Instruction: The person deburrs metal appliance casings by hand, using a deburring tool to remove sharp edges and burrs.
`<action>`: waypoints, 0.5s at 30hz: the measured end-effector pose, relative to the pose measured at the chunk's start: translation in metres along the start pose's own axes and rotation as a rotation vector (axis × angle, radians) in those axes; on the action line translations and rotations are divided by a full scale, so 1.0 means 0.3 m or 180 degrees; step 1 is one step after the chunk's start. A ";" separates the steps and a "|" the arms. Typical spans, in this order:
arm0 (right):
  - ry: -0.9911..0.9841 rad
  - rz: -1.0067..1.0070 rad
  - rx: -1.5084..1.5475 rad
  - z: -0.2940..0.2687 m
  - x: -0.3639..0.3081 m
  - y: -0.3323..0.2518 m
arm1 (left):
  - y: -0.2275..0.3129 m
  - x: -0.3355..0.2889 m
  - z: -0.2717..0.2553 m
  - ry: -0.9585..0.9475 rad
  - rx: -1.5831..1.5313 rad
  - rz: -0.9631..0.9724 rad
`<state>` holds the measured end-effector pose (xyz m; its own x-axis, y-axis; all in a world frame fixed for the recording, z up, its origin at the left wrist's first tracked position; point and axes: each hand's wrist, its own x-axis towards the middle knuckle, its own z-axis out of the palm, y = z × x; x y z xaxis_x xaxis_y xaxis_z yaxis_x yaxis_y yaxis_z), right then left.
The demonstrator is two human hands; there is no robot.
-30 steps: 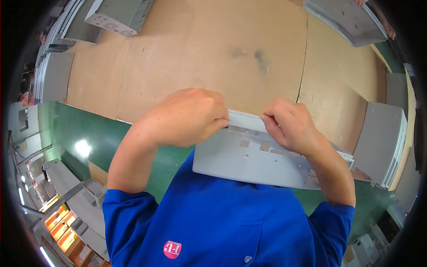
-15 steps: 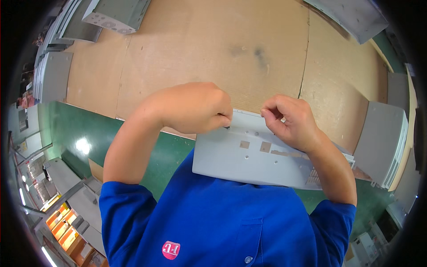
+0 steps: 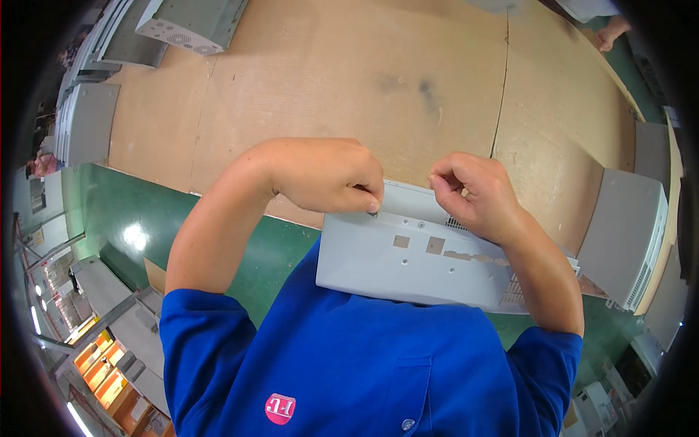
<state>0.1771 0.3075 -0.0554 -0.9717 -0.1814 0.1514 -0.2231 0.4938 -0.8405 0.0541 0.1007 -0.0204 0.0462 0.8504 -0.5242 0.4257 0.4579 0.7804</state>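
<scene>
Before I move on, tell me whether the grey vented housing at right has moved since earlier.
No; the grey vented housing shows no clear shift either way against the dark seam in the tan tabletop.

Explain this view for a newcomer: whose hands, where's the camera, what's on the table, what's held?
No robot here: a person works bare-handed. The fisheye camera sits on their head, looking down, so straight edges bend and picture left is their left. On the table are a vented casing at far left and a plain casing at right. A grey panel with square cut-outs is at the near edge, in front of the shirt. The left hand seems to pinch a dark bit, too small to identify. The right hand is curled over the panel; whether it holds anything is unclear.
</scene>
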 end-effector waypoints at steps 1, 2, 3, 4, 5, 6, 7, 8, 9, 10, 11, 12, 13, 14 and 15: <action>-0.0006 -0.0011 -0.0011 -0.001 0.001 -0.001 | -0.013 0.005 0.004 0.0082 -0.0070 0.0139; -0.0013 -0.0014 -0.0011 -0.001 0.001 -0.001 | -0.018 0.007 0.007 0.0165 -0.0141 0.0278; -0.0014 -0.0019 -0.0012 -0.003 -0.001 -0.001 | -0.015 0.006 0.008 0.0171 -0.0145 0.0278; -0.0008 -0.0022 -0.0012 -0.003 -0.001 -0.002 | -0.004 0.004 0.007 0.0233 -0.0126 0.0266; -0.0008 -0.0020 -0.0012 -0.002 -0.001 -0.001 | 0.002 0.004 0.006 0.0295 -0.0108 0.0254; 0.0020 -0.0010 0.0004 0.000 -0.002 0.001 | -0.002 0.007 0.006 0.0293 -0.0108 0.0256; 0.0045 -0.0005 0.0020 0.000 -0.002 0.001 | -0.008 0.011 0.010 0.0316 -0.0233 0.0219; 0.0042 -0.0007 0.0018 -0.002 -0.003 -0.001 | -0.017 0.015 0.014 0.0339 -0.0357 0.0183; 0.0005 0.0021 0.0053 -0.003 -0.006 -0.004 | -0.034 0.024 0.022 0.0342 -0.0358 0.0185; -0.0033 0.0044 0.0090 -0.004 -0.005 -0.007 | -0.055 0.032 0.028 0.0243 -0.0719 0.0154; -0.0035 0.0037 0.0089 -0.003 -0.004 -0.008 | -0.069 0.035 0.032 0.0143 -0.1080 0.0125; -0.0024 0.0034 0.0081 -0.003 -0.003 -0.009 | -0.076 0.035 0.034 0.0152 -0.1078 0.0125; -0.0009 0.0041 0.0071 -0.002 -0.004 -0.009 | -0.078 0.036 0.033 0.0144 -0.1339 0.0144; -0.0009 0.0042 0.0065 -0.002 -0.004 -0.009 | -0.081 0.037 0.033 0.0139 -0.1601 0.0163; 0.0003 0.0080 0.0085 -0.001 -0.003 -0.009 | -0.099 0.037 0.031 0.0142 -0.1599 0.0169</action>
<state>0.1785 0.3067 -0.0530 -0.9770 -0.1685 0.1307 -0.1966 0.4754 -0.8575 0.0502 0.0942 -0.0525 0.0127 0.8811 -0.4728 -0.0641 0.4726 0.8790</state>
